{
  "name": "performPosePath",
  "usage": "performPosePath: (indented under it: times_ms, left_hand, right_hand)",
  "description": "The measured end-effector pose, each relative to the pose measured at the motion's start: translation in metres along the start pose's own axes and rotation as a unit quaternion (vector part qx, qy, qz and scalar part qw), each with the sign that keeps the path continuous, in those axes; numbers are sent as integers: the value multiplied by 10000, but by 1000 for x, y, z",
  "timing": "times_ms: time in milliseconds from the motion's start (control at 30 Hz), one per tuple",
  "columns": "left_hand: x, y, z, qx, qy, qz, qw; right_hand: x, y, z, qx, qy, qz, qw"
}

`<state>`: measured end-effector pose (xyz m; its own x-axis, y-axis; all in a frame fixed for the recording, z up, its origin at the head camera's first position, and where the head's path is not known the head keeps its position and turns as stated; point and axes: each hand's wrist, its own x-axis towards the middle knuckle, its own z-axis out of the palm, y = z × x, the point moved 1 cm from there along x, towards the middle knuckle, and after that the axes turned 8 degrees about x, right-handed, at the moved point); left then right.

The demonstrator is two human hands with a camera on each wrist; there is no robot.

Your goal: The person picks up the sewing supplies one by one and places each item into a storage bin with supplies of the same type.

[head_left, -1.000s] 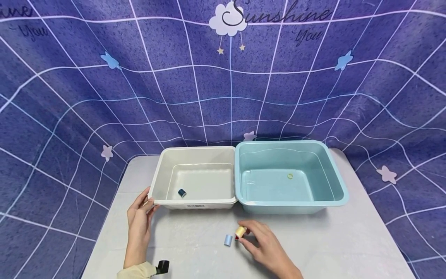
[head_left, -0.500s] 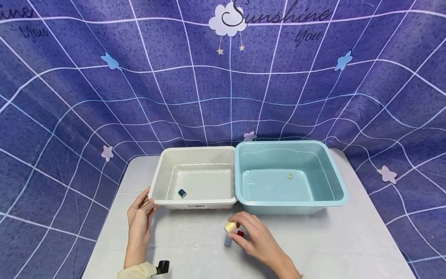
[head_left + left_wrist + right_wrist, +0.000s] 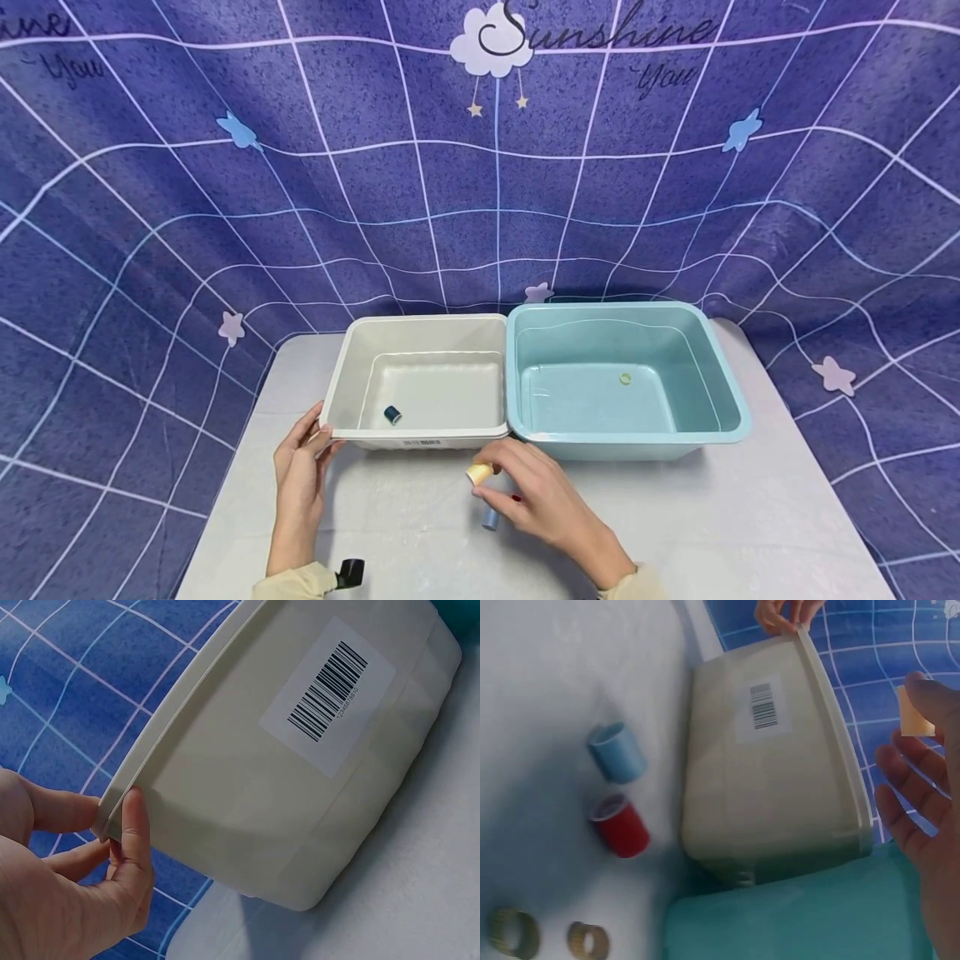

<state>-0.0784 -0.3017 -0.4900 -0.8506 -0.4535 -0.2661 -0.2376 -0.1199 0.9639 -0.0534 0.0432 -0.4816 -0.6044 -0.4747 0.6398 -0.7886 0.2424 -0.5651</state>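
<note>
My right hand (image 3: 536,496) pinches a yellow thread spool (image 3: 479,474) between thumb and fingertips, raised above the table in front of the white bin (image 3: 420,434). Below that hand lie a light blue spool (image 3: 490,519) and a red spool (image 3: 620,826), the red one mostly hidden in the head view. With thumb and fingers, my left hand (image 3: 297,471) grips the white bin's front left rim corner, as the left wrist view (image 3: 82,877) confirms. Inside this bin, a dark blue spool (image 3: 392,414) lies on its side near the front left.
A light blue bin (image 3: 630,437) stands against the white bin's right side, with a small green ring (image 3: 625,379) on its floor. Two small rolls, one greenish (image 3: 515,933) and one tan (image 3: 589,941), sit on the table in the right wrist view. A patterned purple cloth (image 3: 480,183) hangs behind.
My right hand has lifted the yellow spool off beside the red one and carried it left and toward the white bin. The left hand keeps its hold on the rim.
</note>
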Motion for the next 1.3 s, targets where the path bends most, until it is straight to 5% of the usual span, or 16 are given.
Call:
performPosePath:
  times_ms: [567,933,1300]
  left_hand:
    - [-1,-1,-3,-115,-57,-6,9999]
    - [1,0,-3,28,-144,-1,9999]
    - [1,0,-2,79,-140,29,9999]
  right_hand:
    - [52,-5,0,-203,-64,-262,9994]
    - [96,-3,9,-445,-339,397,9976]
    - [133,6,13,-644,-418,575,9954]
